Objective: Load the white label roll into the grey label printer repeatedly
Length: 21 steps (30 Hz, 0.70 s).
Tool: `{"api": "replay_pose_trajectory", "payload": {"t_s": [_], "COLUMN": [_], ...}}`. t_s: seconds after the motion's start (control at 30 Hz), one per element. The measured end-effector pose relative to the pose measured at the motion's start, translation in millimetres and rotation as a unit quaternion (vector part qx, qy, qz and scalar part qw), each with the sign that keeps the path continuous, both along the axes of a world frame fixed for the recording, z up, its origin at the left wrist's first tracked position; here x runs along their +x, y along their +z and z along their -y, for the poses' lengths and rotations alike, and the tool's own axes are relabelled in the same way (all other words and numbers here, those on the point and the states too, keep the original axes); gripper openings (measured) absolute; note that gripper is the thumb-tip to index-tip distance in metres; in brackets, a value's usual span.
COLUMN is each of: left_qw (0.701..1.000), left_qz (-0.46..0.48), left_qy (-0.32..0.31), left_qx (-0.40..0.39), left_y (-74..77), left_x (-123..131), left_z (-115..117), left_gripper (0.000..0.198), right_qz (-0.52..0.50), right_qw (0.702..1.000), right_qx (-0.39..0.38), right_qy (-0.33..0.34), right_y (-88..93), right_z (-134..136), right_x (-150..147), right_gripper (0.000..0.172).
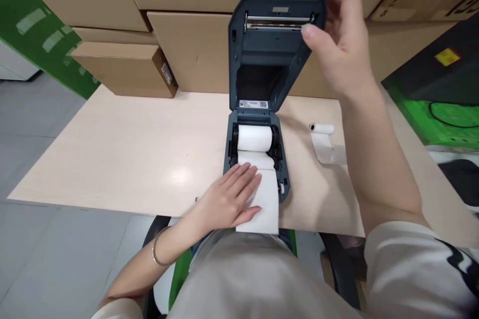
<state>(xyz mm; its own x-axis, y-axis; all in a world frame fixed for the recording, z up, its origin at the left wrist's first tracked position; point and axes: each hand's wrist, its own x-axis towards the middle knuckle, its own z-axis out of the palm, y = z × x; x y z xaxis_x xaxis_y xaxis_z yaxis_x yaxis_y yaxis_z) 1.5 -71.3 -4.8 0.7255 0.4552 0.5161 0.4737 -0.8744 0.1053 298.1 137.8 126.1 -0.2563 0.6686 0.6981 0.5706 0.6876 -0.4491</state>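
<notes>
A dark blue-grey label printer (227, 152) stands on the table with its lid (258, 52) raised. Inside sits a white paper roll (255, 138), its strip (267, 204) running out over the front edge toward my body. My left hand (230, 199) lies flat on that strip, fingers stretched out and slightly apart. At the lid's upper right corner is my right hand (342, 35), thumb on the inner side and fingers behind, gripping it. A small partly unrolled white roll (322, 129) lies on the table right of the printer.
Large cardboard boxes (194, 55) form a wall behind the printer. A flat brown box (119, 70) stands at the table's (123, 149) back left. Chair armrests flank my body below the front edge. Green and black objects are at the right.
</notes>
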Motion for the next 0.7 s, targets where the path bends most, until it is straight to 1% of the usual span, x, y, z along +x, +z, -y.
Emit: {"api": "replay_pose_trajectory", "payload": {"t_s": [0.03, 0.1, 0.2, 0.23, 0.37, 0.47, 0.53, 0.63, 0.7], "left_qw": [1.000, 0.999, 0.999, 0.999, 0.998, 0.997, 0.995, 0.993, 0.995], "left_qz": [-0.010, -0.016, -0.006, -0.001, 0.031, 0.065, 0.082, 0.092, 0.082], "left_qy": [0.011, 0.027, 0.032, 0.029, 0.003, -0.012, -0.019, -0.025, -0.025], "left_qx": [0.006, 0.015, -0.002, -0.014, -0.047, -0.047, -0.054, -0.073, -0.059], "left_y": [-5.1, -11.9, -15.2, -15.5, -17.3, -19.9, -22.6, -31.6, -44.1], "left_x": [3.2, 7.2, 7.1, 6.0, 1.0, -1.6, -3.9, -10.4, -17.2], "left_z": [4.5, 10.1, 11.5, 10.8, 7.9, 9.4, 12.7, 20.0, 25.6], "left_gripper": [0.074, 0.077, 0.077, 0.077, 0.078, 0.077, 0.077, 0.082, 0.084], "right_qz": [-0.007, -0.022, -0.042, -0.042, -0.023, -0.032, -0.051, -0.091, -0.105], "right_qw": [1.000, 0.999, 0.997, 0.996, 0.996, 0.996, 0.997, 0.994, 0.988], "right_qx": [-0.016, -0.036, -0.044, -0.044, -0.038, -0.015, -0.013, -0.036, -0.051], "right_qy": [0.005, -0.011, -0.049, -0.059, -0.076, -0.080, -0.058, 0.040, 0.099], "right_y": [0.8, 4.1, 12.2, 15.0, 21.6, 20.5, 16.7, 5.9, -5.2], "right_z": [-10.2, -18.8, -10.7, -5.7, 11.8, 25.1, 38.7, 68.9, 93.9], "right_x": [-3.7, -14.1, -28.7, -31.9, -35.6, -33.0, -30.3, -25.8, -22.9], "right_gripper": [0.064, 0.060, 0.042, 0.040, 0.061, 0.069, 0.067, 0.054, 0.047]}}
